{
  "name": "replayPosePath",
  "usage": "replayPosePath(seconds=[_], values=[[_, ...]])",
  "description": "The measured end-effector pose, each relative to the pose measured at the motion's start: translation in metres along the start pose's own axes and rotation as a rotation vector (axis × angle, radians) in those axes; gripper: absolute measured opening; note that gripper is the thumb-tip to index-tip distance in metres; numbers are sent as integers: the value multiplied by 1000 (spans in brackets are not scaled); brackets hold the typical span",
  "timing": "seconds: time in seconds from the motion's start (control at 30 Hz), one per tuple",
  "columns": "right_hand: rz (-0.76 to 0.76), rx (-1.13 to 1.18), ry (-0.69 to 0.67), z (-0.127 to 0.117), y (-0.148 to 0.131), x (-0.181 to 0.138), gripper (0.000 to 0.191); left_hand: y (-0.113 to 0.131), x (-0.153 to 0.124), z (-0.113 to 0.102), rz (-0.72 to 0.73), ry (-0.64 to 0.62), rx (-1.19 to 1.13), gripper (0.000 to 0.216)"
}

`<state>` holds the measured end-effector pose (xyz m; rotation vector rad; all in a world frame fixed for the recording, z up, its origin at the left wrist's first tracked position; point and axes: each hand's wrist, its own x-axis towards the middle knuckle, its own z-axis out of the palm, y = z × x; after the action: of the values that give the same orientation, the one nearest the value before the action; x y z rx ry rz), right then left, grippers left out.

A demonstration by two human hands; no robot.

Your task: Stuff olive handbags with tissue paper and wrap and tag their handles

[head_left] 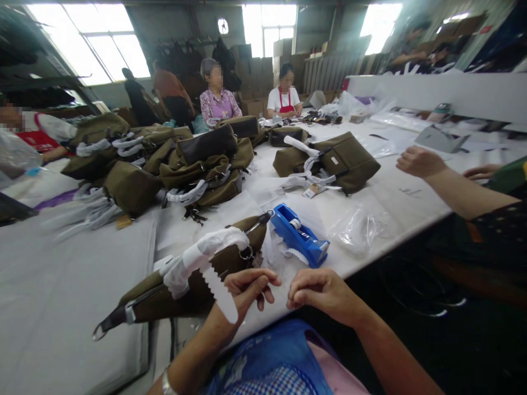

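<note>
My left hand [252, 288] is closed, thumb and fingertips together, close to the near edge of the table. Facing it a short gap away, my right hand [319, 291] has its fingers curled against the thumb. Whatever either hand holds is too small or clear to make out. An olive green bag [158, 299] with dark ends and metal rings lies just beyond my left hand. White wrapping [189, 266] covers its handle, and a white strip with a wavy edge [219, 293] hangs from it over my left wrist. Behind my hands stands a blue tape dispenser [317, 251].
Olive bags are heaped at the left [134, 189], with another bag [349, 162] farther back. Clear plastic [360, 230] lies right of the dispenser. A co-worker's arm [448, 181] reaches in from the right. Other people sit across the white table [415, 203].
</note>
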<state>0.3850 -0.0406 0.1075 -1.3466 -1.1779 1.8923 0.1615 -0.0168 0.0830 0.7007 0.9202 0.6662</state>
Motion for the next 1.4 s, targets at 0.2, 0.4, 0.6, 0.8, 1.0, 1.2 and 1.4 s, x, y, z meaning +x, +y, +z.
replayPosePath(seconds=[0.2, 0.4, 0.6, 0.8, 1.0, 1.2, 1.4], values=[[-183, -341, 351, 12, 7, 12, 26, -12, 3, 7, -64, -50, 158, 36], [-297, -230, 302, 30, 13, 30, 10, -22, 1, 13, -41, -101, 359, 33], [-357, -529, 415, 12, 29, 47, 16, -30, 2, -16, 362, 274, 710, 22], [-505, -1035, 431, -1, 41, 66, 24, -30, -1, -33, 397, 417, 891, 20], [-520, -1145, 389, 1, 40, 72, 25, -31, 0, -32, 400, 423, 924, 21], [-555, -1124, 373, 0, 38, 74, 25, -33, 0, -35, 413, 450, 946, 19], [-582, -1102, 373, -3, 36, 74, 24, -32, 1, -34, 436, 453, 954, 18]])
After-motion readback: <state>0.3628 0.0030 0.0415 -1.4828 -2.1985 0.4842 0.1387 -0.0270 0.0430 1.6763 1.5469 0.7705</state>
